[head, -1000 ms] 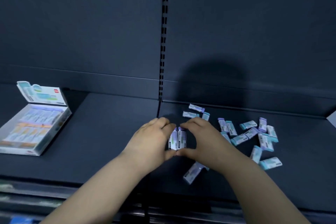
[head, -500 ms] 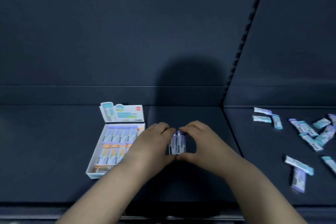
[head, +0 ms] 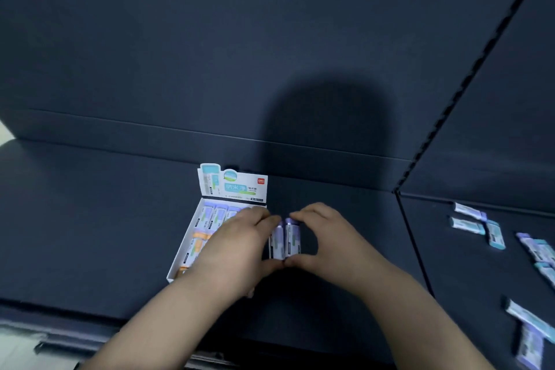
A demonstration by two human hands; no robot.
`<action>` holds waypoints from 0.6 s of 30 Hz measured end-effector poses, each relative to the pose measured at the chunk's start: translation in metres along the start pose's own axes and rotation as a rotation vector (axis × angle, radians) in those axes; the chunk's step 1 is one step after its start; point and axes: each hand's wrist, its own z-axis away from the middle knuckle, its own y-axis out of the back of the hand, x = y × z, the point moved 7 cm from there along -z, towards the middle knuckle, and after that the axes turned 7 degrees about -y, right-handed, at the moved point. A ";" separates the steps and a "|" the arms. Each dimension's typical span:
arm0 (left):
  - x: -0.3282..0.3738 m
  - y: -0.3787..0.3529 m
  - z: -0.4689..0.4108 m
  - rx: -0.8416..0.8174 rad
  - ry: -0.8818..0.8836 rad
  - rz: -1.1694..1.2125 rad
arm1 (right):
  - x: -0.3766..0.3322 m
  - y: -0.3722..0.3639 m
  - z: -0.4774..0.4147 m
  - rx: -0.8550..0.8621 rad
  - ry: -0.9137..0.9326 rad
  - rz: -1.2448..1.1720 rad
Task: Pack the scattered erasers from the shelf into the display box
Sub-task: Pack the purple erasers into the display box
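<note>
Head: erasers (head: pixel 284 239) between hands (pinched)

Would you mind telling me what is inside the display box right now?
The display box holds packed erasers, purple-topped at the back, orange nearer. The left hand covers its right and front parts, so those contents are hidden.

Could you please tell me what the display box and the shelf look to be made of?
Display box: likely thin printed cardboard, given its white folded walls and upright flap. Shelf: dark, matte and smooth, possibly painted metal; unclear.
</note>
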 end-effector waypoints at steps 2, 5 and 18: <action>-0.003 0.008 0.003 -0.017 0.029 0.005 | -0.004 -0.002 -0.008 -0.016 0.020 0.004; -0.013 0.016 0.010 0.005 0.058 -0.004 | -0.010 -0.006 -0.017 -0.033 0.035 0.001; -0.087 0.037 0.033 -0.115 -0.007 -0.047 | -0.049 -0.033 -0.049 -0.023 -0.105 0.293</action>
